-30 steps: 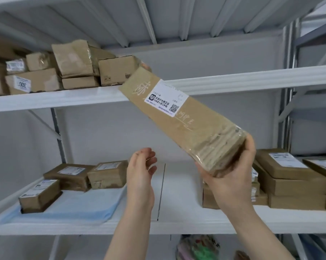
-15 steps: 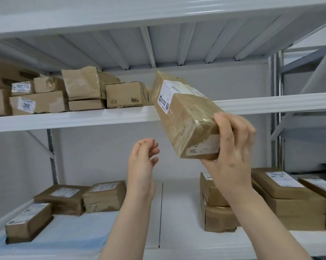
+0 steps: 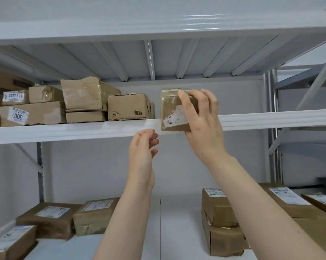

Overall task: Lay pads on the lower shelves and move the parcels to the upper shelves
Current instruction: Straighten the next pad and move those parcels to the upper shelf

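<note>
The person's right grip is clasping the near end of a taped brown parcel. The thumb is lying across its front face and the fingers are wrapping over the top and right side. Holding the box by this end is leaving the far end free to go onto the upper shelf first.

The parcel is sitting at the shelf's front edge, just right of the carton that is closing the row of stacked boxes, with a narrow gap showing between them. Its near end is overlapping the shelf's lip in this view, so it cannot be told whether its underside is already resting on the shelf.

The left grip is hovering below the shelf edge, fingers loosely curled and holding nothing, probably waiting to steady or push.

On the lower shelf a pale blue pad is lying by the left-hand parcels. The right-hand stack is sitting on bare shelf, so that side is likely waiting to be cleared and padded. This placement is looking nearly done, needing only a forward push and a release.
</note>
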